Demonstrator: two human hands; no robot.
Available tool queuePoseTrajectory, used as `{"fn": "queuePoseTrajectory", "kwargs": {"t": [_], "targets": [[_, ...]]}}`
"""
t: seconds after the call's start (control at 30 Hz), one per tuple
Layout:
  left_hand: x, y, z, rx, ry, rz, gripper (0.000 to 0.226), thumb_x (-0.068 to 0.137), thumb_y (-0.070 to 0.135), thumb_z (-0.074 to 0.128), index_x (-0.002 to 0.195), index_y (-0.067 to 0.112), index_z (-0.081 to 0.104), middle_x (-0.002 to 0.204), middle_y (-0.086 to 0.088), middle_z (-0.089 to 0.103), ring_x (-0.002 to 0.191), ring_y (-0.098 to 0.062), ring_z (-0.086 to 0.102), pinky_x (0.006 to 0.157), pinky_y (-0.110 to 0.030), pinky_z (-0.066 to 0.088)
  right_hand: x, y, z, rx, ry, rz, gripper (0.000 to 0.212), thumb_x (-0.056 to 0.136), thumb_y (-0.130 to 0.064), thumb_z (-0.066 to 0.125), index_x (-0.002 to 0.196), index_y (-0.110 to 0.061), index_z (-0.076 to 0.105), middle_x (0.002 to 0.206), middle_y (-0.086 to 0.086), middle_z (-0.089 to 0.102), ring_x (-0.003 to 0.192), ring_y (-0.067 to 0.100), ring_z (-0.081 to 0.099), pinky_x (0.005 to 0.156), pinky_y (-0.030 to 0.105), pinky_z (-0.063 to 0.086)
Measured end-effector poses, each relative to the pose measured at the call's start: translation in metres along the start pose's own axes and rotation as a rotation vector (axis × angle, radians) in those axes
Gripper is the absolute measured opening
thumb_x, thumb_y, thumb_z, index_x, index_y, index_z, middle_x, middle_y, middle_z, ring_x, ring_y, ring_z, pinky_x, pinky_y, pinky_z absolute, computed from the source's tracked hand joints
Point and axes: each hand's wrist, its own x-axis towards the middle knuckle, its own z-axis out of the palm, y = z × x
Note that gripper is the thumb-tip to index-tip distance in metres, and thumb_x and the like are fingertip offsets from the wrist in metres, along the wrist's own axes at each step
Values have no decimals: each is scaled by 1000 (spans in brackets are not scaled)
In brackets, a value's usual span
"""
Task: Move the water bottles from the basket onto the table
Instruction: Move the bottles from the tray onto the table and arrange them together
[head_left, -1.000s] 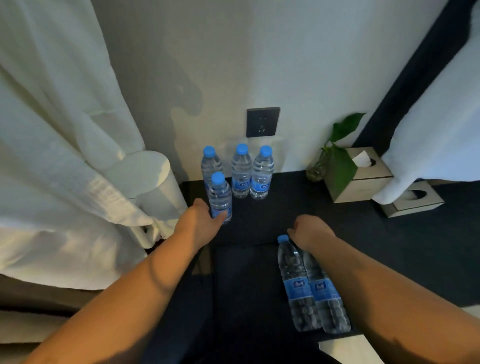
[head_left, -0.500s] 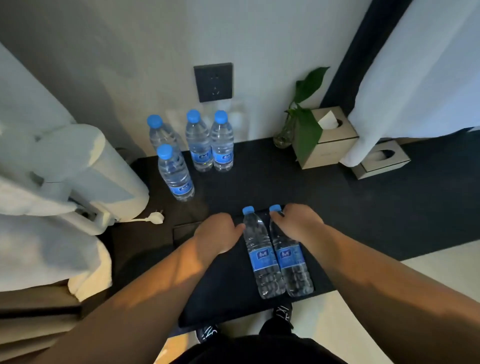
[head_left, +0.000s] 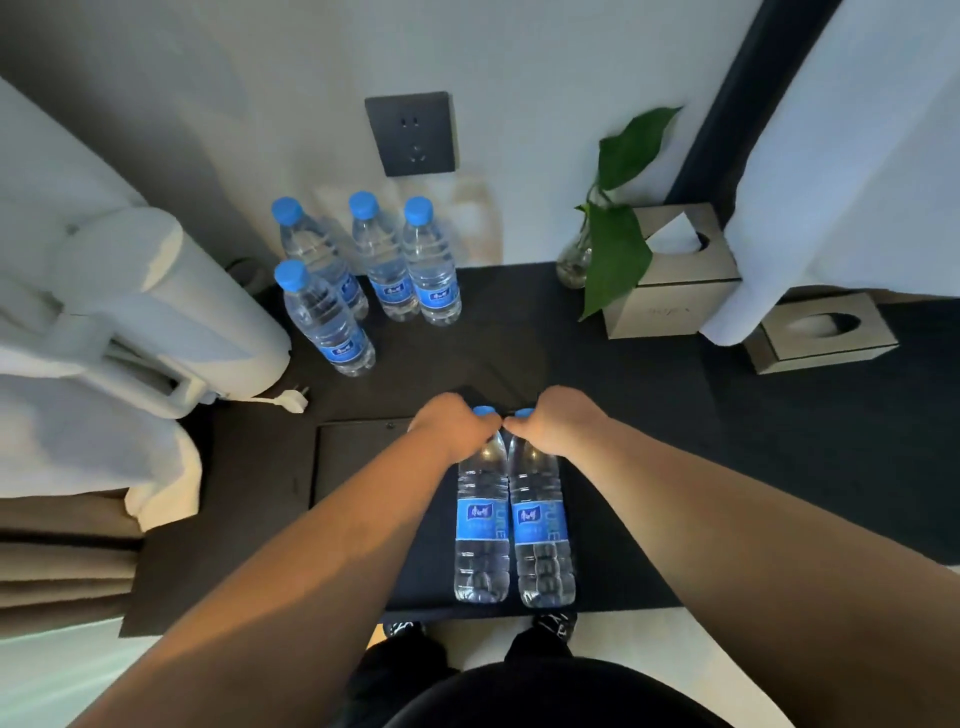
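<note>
Two clear water bottles with blue caps and blue labels lie side by side in a dark basket (head_left: 363, 467) right in front of me. My left hand (head_left: 451, 427) is closed around the neck of the left bottle (head_left: 482, 525). My right hand (head_left: 557, 422) is closed around the neck of the right bottle (head_left: 541, 527). Both caps peek out between my knuckles. Several more bottles (head_left: 410, 260) stand upright on the dark table (head_left: 519, 338) against the wall, one (head_left: 324, 317) slightly in front of the others.
A white kettle (head_left: 171, 312) with a loose plug (head_left: 288, 400) stands at the left under white cloth. A leafy plant in a glass vase (head_left: 613, 244) and two tissue boxes (head_left: 675, 275) sit at the back right. A wall socket (head_left: 413, 132) is above the bottles.
My left hand left the front standing bottle, came back to the basket and closed on the left lying bottle. My right hand stays on the right bottle. The view tilted down.
</note>
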Motion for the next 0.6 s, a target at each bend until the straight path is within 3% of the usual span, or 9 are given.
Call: {"fn": "queuePoseTrajectory", "kwargs": {"t": [0.13,0.3,0.43,0.6], "targets": [[-12,2,-3,-81,12,-6,43,70,61,56,75,19,64,73,0,68,67,-16,64,52,-29,40,-4,3,-9,79,-29,-84,42,87,-54,68,78,-13,65,70,3,64,67,19,65,60,32,47],[-25,-10,-16,-105,43,80,45,65,62,48,71,19,60,75,1,66,72,-17,64,60,-31,45,-19,-8,-30,62,-60,-216,40,84,-47,66,66,-12,60,60,4,54,57,20,55,55,33,38],[-32,-17,-34,-133,23,181,33,71,52,56,75,21,69,72,7,68,70,-14,65,65,-30,52,-34,-28,-46,-86,-102,-301,39,84,-46,62,60,-16,53,56,2,46,54,20,47,54,34,34],[-45,-24,-53,-108,-19,289,22,85,34,68,84,13,72,75,1,67,67,-12,58,72,-38,57,-57,-58,-62,-391,-150,-274,40,91,-49,59,66,-17,55,63,0,52,55,18,50,54,29,37]]}}
